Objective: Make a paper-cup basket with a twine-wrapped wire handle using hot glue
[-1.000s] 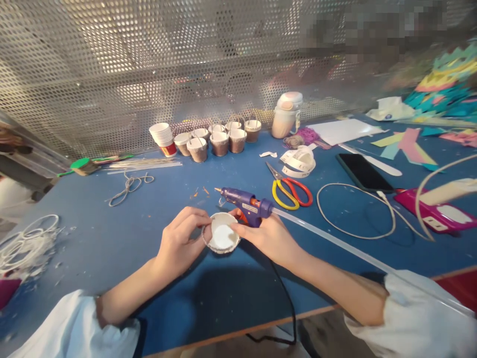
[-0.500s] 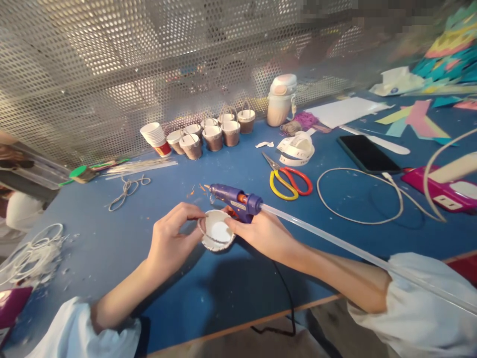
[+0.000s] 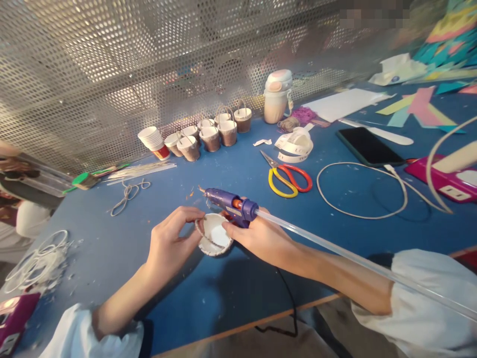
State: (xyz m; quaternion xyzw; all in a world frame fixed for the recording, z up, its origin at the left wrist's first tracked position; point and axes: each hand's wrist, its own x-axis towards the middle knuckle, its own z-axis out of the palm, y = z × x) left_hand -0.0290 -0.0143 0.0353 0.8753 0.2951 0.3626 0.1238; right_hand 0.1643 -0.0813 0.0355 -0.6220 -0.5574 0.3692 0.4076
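A small paper cup (image 3: 216, 229) with a twine-trimmed rim sits between my hands, its white inside facing up. My left hand (image 3: 173, 236) is closed on its left rim, thumb and fingers pinching where the twine handle (image 3: 204, 234) meets the edge. The handle lies across the opening. In my right hand (image 3: 257, 236) is a purple hot glue gun (image 3: 227, 201), its nozzle pointing left and a long clear glue stick (image 3: 320, 241) trailing from its back. My right thumb also presses on the cup's right rim. The fingers around the gun's grip are mostly hidden.
Several twine-wrapped cups with handles (image 3: 209, 138) and a stack of paper cups (image 3: 152, 139) stand along the perforated metal screen. Scissors (image 3: 285, 174), a measuring tape (image 3: 296, 144), a phone (image 3: 368, 145) and a white cable (image 3: 318, 191) lie ahead and right. Twine (image 3: 128, 194) lies left.
The view has shifted slightly. My hands, the cup and the glue gun have moved a little left in the picture; both grips look the same.
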